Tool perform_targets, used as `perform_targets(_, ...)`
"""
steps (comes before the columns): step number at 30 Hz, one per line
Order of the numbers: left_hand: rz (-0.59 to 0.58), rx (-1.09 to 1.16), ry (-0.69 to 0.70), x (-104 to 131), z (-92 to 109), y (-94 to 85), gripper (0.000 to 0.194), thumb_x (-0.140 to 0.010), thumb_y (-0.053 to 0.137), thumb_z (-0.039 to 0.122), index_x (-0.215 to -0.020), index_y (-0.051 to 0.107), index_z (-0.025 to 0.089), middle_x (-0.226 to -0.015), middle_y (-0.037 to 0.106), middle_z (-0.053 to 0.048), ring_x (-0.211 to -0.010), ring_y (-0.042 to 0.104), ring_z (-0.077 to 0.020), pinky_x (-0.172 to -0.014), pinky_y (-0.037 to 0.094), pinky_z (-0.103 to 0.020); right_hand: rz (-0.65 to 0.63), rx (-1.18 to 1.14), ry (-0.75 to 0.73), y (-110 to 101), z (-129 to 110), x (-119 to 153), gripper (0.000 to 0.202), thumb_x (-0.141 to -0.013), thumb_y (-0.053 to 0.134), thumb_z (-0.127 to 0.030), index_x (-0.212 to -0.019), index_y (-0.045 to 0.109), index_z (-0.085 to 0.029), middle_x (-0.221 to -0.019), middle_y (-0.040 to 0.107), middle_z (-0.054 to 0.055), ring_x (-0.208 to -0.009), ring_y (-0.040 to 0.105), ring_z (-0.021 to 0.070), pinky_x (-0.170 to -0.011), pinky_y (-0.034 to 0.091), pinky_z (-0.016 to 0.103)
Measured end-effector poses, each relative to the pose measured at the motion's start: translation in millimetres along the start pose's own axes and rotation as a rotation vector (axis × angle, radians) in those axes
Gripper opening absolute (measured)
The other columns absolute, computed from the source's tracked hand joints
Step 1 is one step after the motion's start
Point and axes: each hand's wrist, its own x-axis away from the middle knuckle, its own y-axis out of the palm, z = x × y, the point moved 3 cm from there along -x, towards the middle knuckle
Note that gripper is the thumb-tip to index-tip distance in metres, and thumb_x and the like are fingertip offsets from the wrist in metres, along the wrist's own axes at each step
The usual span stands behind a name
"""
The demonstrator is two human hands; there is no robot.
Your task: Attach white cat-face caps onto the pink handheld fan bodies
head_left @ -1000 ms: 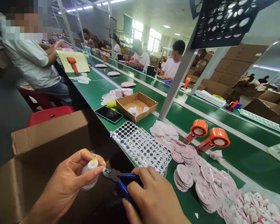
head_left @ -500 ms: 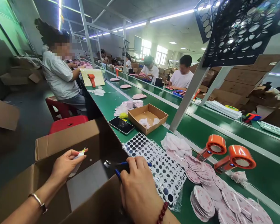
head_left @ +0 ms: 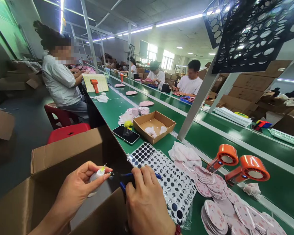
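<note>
My left hand (head_left: 73,187) pinches a small white bottle (head_left: 97,175) with a yellowish tip; its lower part is partly hidden by the fingers. In my right hand (head_left: 147,200) are blue-handled pliers (head_left: 122,187), their dark jaws pointing left, close by my left fingertips and the bottle's tip. Whether the jaws touch the tip I cannot tell. Both hands are over an open cardboard box (head_left: 66,148). Right of the pliers lies a sheet of black and silvery round stickers (head_left: 166,176) on the green table (head_left: 161,106).
Pink patterned discs (head_left: 214,215) lie in piles at right, near two orange handheld fans (head_left: 253,166). A phone (head_left: 126,134) and a shallow cardboard tray (head_left: 147,132) sit farther up. A metal post (head_left: 198,104) rises beyond. A co-worker (head_left: 61,78) sits at left, others across the table.
My left hand has moved right and up with the bottle, bringing its tip to the pliers' jaws. My right hand keeps hold of the pliers, nearly in place.
</note>
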Motion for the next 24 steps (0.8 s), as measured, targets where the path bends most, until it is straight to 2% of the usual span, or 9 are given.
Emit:
perform_targets(5, 0.038, 0.006, -0.008, -4, -7, -1.1, 0.040, -0.058, 0.093, 0.046, -0.076, 0.066, 0.022, -0.088, 0.081, -0.006, -0.079, 0.072, -0.0206, -0.071, 0.056, -0.025, 0.097, 0.008, 0.028, -20, 7, 3, 0.006, -0.080, 0.069, -0.016, -0.078, 0.074, -0.013, -0.101, 0.070, 0.017, -0.092, 0.063, 0.0331, -0.086, 0.060, 0.051)
perform_targets(8, 0.036, 0.051, -0.027, -5, -5, -2.1, 0.040, -0.060, 0.093, 0.045, -0.076, 0.065, 0.021, -0.087, 0.081, -0.005, -0.080, 0.072, -0.0181, -0.072, 0.056, -0.021, 0.104, 0.026, 0.033, -27, 11, 0, 0.007, -0.080, 0.069, -0.015, -0.082, 0.075, -0.012, -0.109, 0.070, 0.018, -0.097, 0.062, 0.0341, -0.092, 0.058, 0.052)
perform_targets(12, 0.012, 0.131, -0.045, -6, 2, -1.2, 0.041, -0.060, 0.093, 0.045, -0.075, 0.062, 0.022, -0.093, 0.082, -0.005, -0.086, 0.074, -0.0197, -0.075, 0.057, -0.024, 0.086, 0.061, 0.004, -20, 10, -4, 0.010, -0.083, 0.067, -0.015, -0.085, 0.076, -0.011, -0.112, 0.070, 0.019, -0.102, 0.063, 0.0355, -0.098, 0.055, 0.053)
perform_targets(17, -0.032, 0.143, -0.075, -8, 1, -3.8, 0.039, -0.059, 0.094, 0.041, -0.075, 0.066, 0.020, -0.089, 0.081, -0.006, -0.078, 0.073, -0.0193, -0.070, 0.056, -0.024, 0.147, 0.064, -0.067, -10, 6, -5, 0.013, -0.087, 0.066, -0.015, -0.091, 0.077, -0.009, -0.116, 0.071, 0.018, -0.107, 0.064, 0.0354, -0.104, 0.053, 0.051)
perform_targets(24, -0.077, 0.153, -0.083, -8, 3, -7.4, 0.035, -0.063, 0.092, 0.039, -0.072, 0.063, 0.020, -0.075, 0.075, -0.001, -0.069, 0.065, -0.0146, -0.064, 0.051, -0.021, 0.193, 0.089, -0.170, -17, 7, -8, 0.019, -0.088, 0.064, -0.015, -0.098, 0.078, -0.007, -0.120, 0.072, 0.017, -0.110, 0.065, 0.0339, -0.103, 0.055, 0.046)
